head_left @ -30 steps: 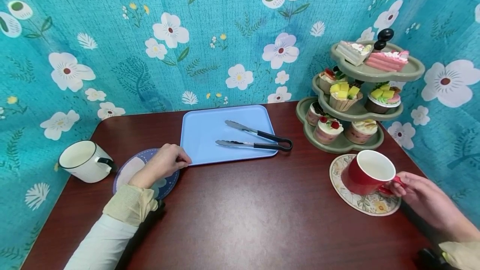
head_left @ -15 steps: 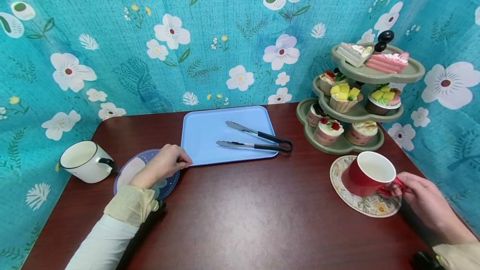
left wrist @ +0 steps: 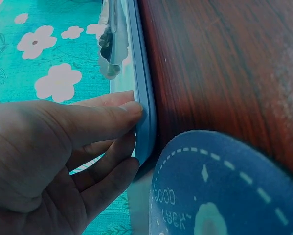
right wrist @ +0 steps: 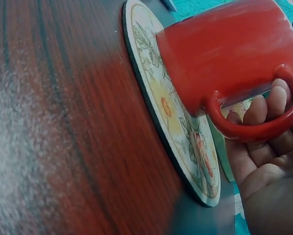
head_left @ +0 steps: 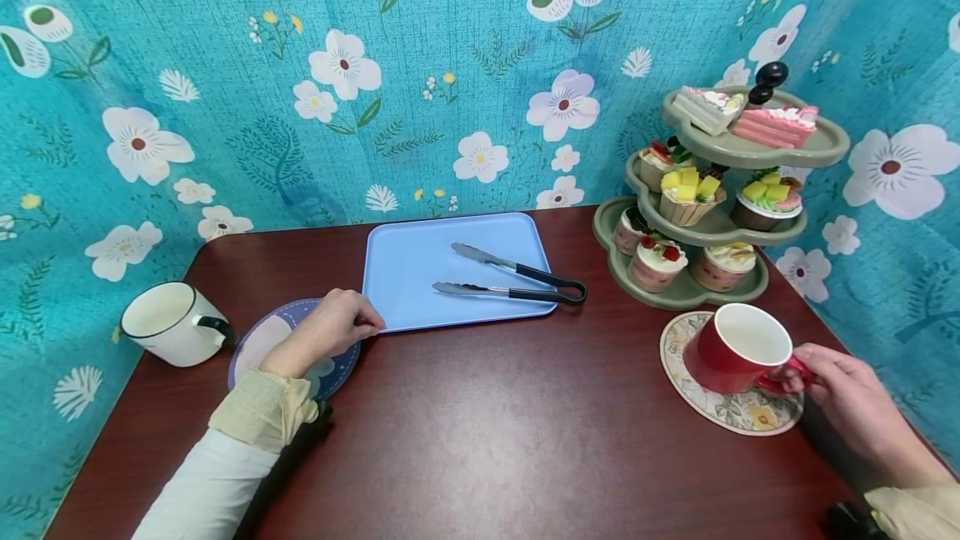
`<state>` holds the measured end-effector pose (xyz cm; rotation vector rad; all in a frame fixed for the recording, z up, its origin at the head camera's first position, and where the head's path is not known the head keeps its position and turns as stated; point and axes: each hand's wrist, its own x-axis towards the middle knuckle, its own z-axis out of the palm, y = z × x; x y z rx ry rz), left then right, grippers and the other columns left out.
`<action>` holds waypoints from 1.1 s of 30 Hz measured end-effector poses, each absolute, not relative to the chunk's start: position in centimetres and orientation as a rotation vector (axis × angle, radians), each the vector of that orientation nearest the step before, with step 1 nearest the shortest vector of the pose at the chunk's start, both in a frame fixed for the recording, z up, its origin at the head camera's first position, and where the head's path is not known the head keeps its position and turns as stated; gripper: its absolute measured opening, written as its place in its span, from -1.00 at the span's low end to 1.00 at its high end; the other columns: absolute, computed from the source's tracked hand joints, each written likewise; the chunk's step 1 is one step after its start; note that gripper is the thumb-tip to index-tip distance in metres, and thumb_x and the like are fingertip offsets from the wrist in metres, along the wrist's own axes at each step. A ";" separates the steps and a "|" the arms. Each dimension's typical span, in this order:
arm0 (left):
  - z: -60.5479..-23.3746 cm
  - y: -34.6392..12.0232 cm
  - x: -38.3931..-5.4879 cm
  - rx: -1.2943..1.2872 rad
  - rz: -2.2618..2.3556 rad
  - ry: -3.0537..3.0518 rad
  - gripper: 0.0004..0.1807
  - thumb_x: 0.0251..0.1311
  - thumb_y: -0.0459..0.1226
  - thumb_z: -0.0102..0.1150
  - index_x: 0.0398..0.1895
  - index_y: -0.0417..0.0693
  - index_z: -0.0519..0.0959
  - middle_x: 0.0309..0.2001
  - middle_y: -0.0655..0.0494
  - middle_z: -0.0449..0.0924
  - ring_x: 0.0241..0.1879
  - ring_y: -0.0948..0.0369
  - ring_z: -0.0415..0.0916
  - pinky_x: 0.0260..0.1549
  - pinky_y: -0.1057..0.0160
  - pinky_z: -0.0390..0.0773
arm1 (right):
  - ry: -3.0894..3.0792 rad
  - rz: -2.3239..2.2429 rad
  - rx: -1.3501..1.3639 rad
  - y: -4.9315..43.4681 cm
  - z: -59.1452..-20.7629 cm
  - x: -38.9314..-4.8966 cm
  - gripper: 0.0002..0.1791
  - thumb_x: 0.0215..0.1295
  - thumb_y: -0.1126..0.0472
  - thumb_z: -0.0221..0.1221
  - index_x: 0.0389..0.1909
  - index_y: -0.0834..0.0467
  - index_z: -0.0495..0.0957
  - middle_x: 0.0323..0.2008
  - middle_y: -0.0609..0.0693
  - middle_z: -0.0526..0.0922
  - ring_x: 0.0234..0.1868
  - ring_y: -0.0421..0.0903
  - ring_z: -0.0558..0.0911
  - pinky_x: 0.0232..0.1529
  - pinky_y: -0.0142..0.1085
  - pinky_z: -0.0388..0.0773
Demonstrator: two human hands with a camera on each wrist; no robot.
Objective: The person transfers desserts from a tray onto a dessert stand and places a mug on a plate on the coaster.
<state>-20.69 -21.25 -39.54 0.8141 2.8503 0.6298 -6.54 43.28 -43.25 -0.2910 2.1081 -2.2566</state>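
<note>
In the head view my left hand [head_left: 330, 327] is at the near left corner of a light blue tray [head_left: 397, 257]. The left wrist view shows its thumb and fingers pinching the tray's rim [left wrist: 145, 98]. Black-handled metal tongs [head_left: 551, 295] lie on the tray, their handle end past its right edge. On the right, my right hand [head_left: 847, 390] grips the handle of a red mug [head_left: 716, 361]. Several of its fingers pass through the handle, as the right wrist view shows. The mug stands upright on a round floral coaster [head_left: 693, 394]; its visible inside is white.
A white enamel mug [head_left: 168, 327] with a black handle stands at the left. Under my left forearm lies a round blue coaster [head_left: 341, 369]. A green three-tier stand [head_left: 671, 298] with cakes and cupcakes rises behind the red mug. Flowered turquoise cloth [head_left: 420, 107] borders the table.
The head view has shifted very slightly. Both hands keep their hold on the tray and the red mug, and nothing on the table has visibly moved.
</note>
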 end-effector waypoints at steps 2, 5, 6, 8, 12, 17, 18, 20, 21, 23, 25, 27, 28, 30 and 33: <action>-39.6 -21.3 -20.7 0.805 0.631 2.848 -0.84 0.12 -0.49 0.31 -0.31 -0.10 0.78 -0.31 0.04 0.77 -0.24 0.10 0.67 -0.21 0.09 0.68 | 2.123 -2.255 -0.285 43.3 -43.2 -6.5 -0.57 0.58 0.38 -0.31 -0.20 0.22 0.59 -0.40 -0.03 0.62 -0.36 -0.16 0.54 -0.29 -0.44 0.53; -39.6 -21.3 -20.7 0.795 0.635 2.844 -0.83 0.12 -0.49 0.31 -0.31 -0.10 0.78 -0.31 0.04 0.77 -0.25 0.11 0.67 -0.21 0.09 0.68 | 2.133 -2.263 -0.287 43.3 -43.2 -6.6 -0.57 0.57 0.39 -0.31 -0.21 0.24 0.59 -0.41 -0.03 0.61 -0.37 -0.15 0.54 -0.31 -0.43 0.51; -39.6 -21.3 -20.6 0.793 0.637 2.844 -0.83 0.12 -0.49 0.31 -0.31 -0.10 0.78 -0.31 0.03 0.77 -0.25 0.11 0.67 -0.21 0.08 0.68 | 2.128 -2.268 -0.289 43.3 -43.2 -6.6 -0.56 0.57 0.40 -0.31 -0.21 0.25 0.59 -0.41 -0.02 0.61 -0.37 -0.15 0.54 -0.31 -0.43 0.51; -39.6 -21.2 -20.6 0.795 0.639 2.847 -0.84 0.11 -0.49 0.32 -0.32 -0.10 0.78 -0.31 0.03 0.77 -0.25 0.11 0.67 -0.21 0.08 0.68 | 2.131 -2.270 -0.294 43.3 -43.2 -6.6 -0.56 0.57 0.41 -0.31 -0.22 0.26 0.59 -0.42 -0.02 0.61 -0.38 -0.15 0.54 -0.32 -0.42 0.50; -39.5 -21.2 -20.6 0.809 0.637 2.850 -0.85 0.11 -0.48 0.33 -0.32 -0.11 0.78 -0.31 0.02 0.77 -0.26 0.10 0.66 -0.21 0.08 0.68 | 2.196 -2.220 -0.257 43.3 -43.1 -6.6 -0.58 0.57 0.39 -0.29 -0.24 0.24 0.59 -0.44 -0.04 0.60 -0.39 -0.16 0.53 -0.33 -0.42 0.48; -39.5 -21.2 -20.6 0.820 0.638 2.844 -0.85 0.11 -0.49 0.32 -0.32 -0.12 0.78 -0.31 0.02 0.77 -0.26 0.10 0.66 -0.21 0.08 0.67 | 2.282 -2.133 -0.196 43.4 -43.0 -6.6 -0.61 0.58 0.35 -0.25 -0.26 0.23 0.58 -0.46 -0.05 0.59 -0.39 -0.16 0.51 -0.34 -0.42 0.45; -39.5 -21.2 -20.6 0.821 0.639 2.843 -0.85 0.11 -0.49 0.32 -0.32 -0.12 0.78 -0.31 0.02 0.77 -0.26 0.10 0.66 -0.21 0.08 0.67 | 2.289 -2.127 -0.190 43.4 -43.0 -6.6 -0.62 0.58 0.35 -0.25 -0.26 0.24 0.57 -0.46 -0.05 0.59 -0.39 -0.16 0.51 -0.34 -0.42 0.45; -39.5 -21.2 -20.7 0.813 0.639 2.843 -0.84 0.11 -0.49 0.31 -0.32 -0.12 0.78 -0.31 0.02 0.77 -0.25 0.10 0.66 -0.21 0.08 0.68 | 2.391 -2.042 -0.116 43.5 -42.8 -6.6 -0.63 0.58 0.31 -0.21 -0.25 0.18 0.59 -0.45 -0.10 0.61 -0.38 -0.19 0.52 -0.34 -0.45 0.45; -39.5 -21.2 -20.7 0.810 0.640 2.842 -0.84 0.11 -0.49 0.31 -0.32 -0.12 0.78 -0.31 0.02 0.77 -0.26 0.10 0.66 -0.22 0.08 0.67 | 2.461 -1.976 -0.076 43.5 -42.7 -6.7 -0.64 0.58 0.29 -0.20 -0.25 0.15 0.60 -0.44 -0.13 0.61 -0.37 -0.21 0.51 -0.34 -0.46 0.45; -39.6 -21.2 -20.7 0.807 0.643 2.841 -0.84 0.12 -0.49 0.31 -0.32 -0.11 0.78 -0.31 0.03 0.77 -0.26 0.11 0.66 -0.22 0.08 0.67 | 2.605 -1.819 0.017 43.6 -42.4 -6.7 -0.65 0.58 0.24 -0.17 -0.24 0.09 0.61 -0.42 -0.20 0.62 -0.36 -0.26 0.51 -0.35 -0.49 0.44; -39.5 -21.3 -20.7 0.801 0.648 2.839 -0.84 0.12 -0.49 0.31 -0.32 -0.10 0.78 -0.31 0.03 0.77 -0.26 0.12 0.65 -0.22 0.09 0.67 | 2.725 -1.634 0.119 43.6 -42.1 -6.8 -0.66 0.58 0.18 -0.15 -0.24 0.02 0.62 -0.40 -0.27 0.62 -0.35 -0.30 0.50 -0.35 -0.51 0.43; -39.6 -21.3 -20.7 0.805 0.654 2.836 -0.85 0.12 -0.48 0.31 -0.33 -0.10 0.78 -0.31 0.03 0.77 -0.27 0.13 0.65 -0.22 0.09 0.67 | 2.782 -1.559 0.143 43.6 -42.0 -6.9 -0.67 0.58 0.17 -0.14 -0.22 0.02 0.62 -0.39 -0.32 0.61 -0.33 -0.33 0.50 -0.36 -0.52 0.44; -39.6 -21.3 -20.7 0.807 0.655 2.836 -0.85 0.12 -0.48 0.31 -0.33 -0.10 0.78 -0.31 0.03 0.77 -0.27 0.13 0.65 -0.22 0.09 0.67 | 2.794 -1.558 0.149 43.5 -42.0 -6.9 -0.69 0.57 0.18 -0.13 -0.21 0.02 0.62 -0.38 -0.33 0.61 -0.33 -0.33 0.50 -0.35 -0.53 0.44; -39.6 -21.3 -20.7 0.812 0.654 2.836 -0.85 0.12 -0.48 0.31 -0.32 -0.11 0.78 -0.31 0.03 0.76 -0.27 0.13 0.64 -0.22 0.09 0.67 | 2.761 -1.636 0.172 43.5 -41.8 -6.9 -0.73 0.56 0.18 -0.09 -0.17 0.04 0.62 -0.34 -0.34 0.62 -0.31 -0.33 0.52 -0.34 -0.55 0.46; -39.7 -21.4 -20.7 0.815 0.653 2.833 -0.86 0.13 -0.47 0.31 -0.32 -0.11 0.78 -0.31 0.03 0.76 -0.27 0.13 0.64 -0.21 0.08 0.67 | 2.648 -1.858 0.190 43.2 -41.6 -6.9 -0.78 0.52 0.21 -0.02 -0.11 0.07 0.61 -0.30 -0.31 0.66 -0.31 -0.31 0.56 -0.33 -0.56 0.52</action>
